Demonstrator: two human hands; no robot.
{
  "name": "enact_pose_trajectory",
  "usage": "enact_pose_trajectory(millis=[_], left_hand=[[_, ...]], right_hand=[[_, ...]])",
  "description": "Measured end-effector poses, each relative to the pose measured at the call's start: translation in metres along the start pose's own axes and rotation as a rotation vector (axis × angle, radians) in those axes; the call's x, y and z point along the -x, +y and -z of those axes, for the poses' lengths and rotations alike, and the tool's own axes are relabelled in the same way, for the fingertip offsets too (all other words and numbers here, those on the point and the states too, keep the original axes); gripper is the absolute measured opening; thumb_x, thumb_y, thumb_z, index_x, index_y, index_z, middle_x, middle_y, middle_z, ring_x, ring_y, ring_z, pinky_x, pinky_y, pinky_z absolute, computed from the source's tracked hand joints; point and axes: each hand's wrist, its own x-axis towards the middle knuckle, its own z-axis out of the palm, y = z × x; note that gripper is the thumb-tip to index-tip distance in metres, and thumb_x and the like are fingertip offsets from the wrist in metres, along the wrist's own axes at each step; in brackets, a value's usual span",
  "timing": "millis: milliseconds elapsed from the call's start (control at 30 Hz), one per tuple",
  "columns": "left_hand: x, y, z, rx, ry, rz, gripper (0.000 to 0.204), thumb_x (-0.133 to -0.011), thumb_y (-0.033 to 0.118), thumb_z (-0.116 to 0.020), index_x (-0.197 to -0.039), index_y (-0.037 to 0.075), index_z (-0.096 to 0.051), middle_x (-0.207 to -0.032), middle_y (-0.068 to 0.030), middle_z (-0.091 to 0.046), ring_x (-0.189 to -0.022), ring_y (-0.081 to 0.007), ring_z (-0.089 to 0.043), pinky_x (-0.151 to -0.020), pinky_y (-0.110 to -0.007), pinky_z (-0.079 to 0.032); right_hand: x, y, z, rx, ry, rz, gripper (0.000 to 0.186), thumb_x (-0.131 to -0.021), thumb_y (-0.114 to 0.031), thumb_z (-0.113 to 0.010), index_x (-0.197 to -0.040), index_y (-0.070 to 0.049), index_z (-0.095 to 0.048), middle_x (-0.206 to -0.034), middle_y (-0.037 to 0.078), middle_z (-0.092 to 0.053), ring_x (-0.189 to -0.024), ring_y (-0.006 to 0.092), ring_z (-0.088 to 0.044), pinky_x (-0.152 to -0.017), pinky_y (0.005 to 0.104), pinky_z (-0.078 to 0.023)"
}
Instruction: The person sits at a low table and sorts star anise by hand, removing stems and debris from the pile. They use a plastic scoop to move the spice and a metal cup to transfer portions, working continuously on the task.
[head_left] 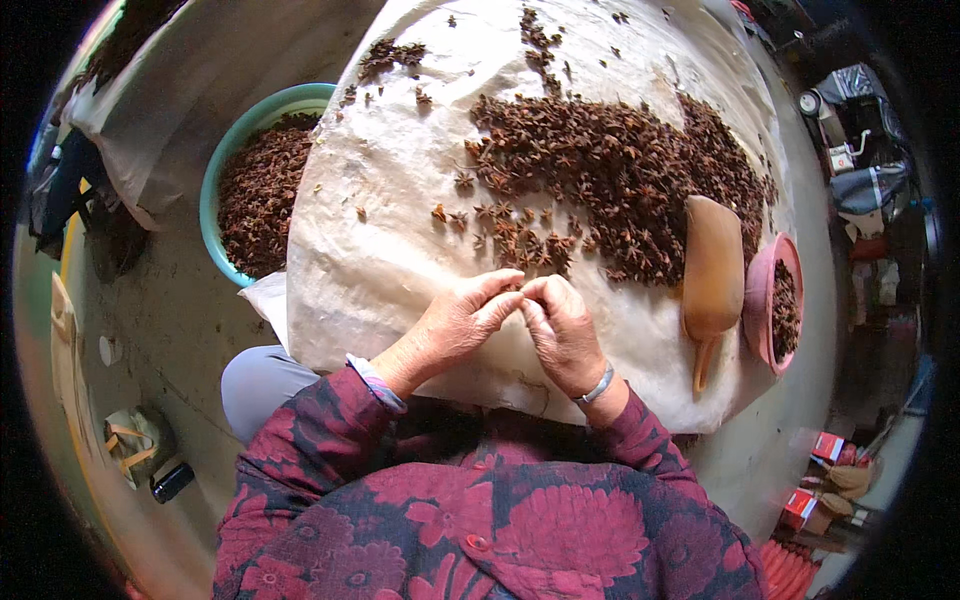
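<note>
My left hand [465, 320] and my right hand [555, 325] meet near the middle of the white cloth-covered table [360, 260], fingertips pinched round a small brown piece, apparently star anise, mostly hidden by the fingers. Just beyond them lie loose star anise [530, 245], with a large dark heap of it [620, 180] farther back. A tan plastic scoop [714, 265] lies handle-down to the right of the heap, beside a pink basin [758, 330] holding more of the dark pieces.
A teal basin [225, 165] full of star anise sits left of the table. On the floor at lower left are a bag [140, 445] and a dark cylinder [172, 482]. Assorted items and red-and-white boxes [800, 510] line the right side.
</note>
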Motion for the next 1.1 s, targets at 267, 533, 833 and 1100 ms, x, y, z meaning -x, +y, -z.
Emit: enact_pose_trajectory(millis=[267,533,833,1100], left_hand=[[0.009,0.007,-0.011,0.384,-0.046,0.041,0.023,-0.105,0.011,-0.055,-0.124,0.0,-0.06,-0.095,-0.0001,-0.064,-0.081,-0.0062,-0.058,-0.072,-0.023,-0.05],[0.012,0.018,-0.005,0.392,-0.212,0.178,0.014,-0.103,0.009,-0.057,-0.113,0.001,-0.063,-0.079,0.0029,-0.059,-0.069,-0.0048,-0.055,-0.061,-0.022,-0.046],[-0.008,0.013,0.016,0.286,0.391,0.068,0.036,-0.105,0.018,-0.059,-0.139,0.007,-0.055,-0.078,0.0037,-0.054,-0.062,-0.0012,-0.044,-0.051,-0.018,-0.036],[-0.008,0.011,0.015,0.219,0.117,0.224,0.024,-0.103,0.019,-0.063,-0.123,0.006,-0.065,-0.071,0.0068,-0.055,-0.061,-0.0017,-0.049,-0.053,-0.019,-0.04]], right_hand=[[0.021,-0.019,-0.013,-0.65,0.062,-0.393,0.014,-0.102,-0.012,-0.06,-0.107,-0.001,-0.053,-0.09,0.003,-0.063,-0.081,0.0106,-0.061,-0.074,0.028,-0.054],[0.033,-0.005,0.007,-0.468,-0.121,-0.297,0.022,-0.103,-0.024,-0.061,-0.093,-0.004,-0.06,-0.079,0.002,-0.061,-0.07,0.0087,-0.057,-0.064,0.0285,-0.05],[0.016,0.014,0.043,-0.293,-0.316,0.06,0.011,-0.099,-0.014,-0.064,-0.098,-0.004,-0.068,-0.089,0.007,-0.068,-0.083,0.019,-0.065,-0.074,0.0324,-0.053],[-0.021,0.059,0.047,0.642,0.129,0.001,0.009,-0.092,-0.016,-0.068,-0.095,-0.008,-0.066,-0.092,0.01,-0.062,-0.092,0.0302,-0.06,-0.08,0.0419,-0.046]])
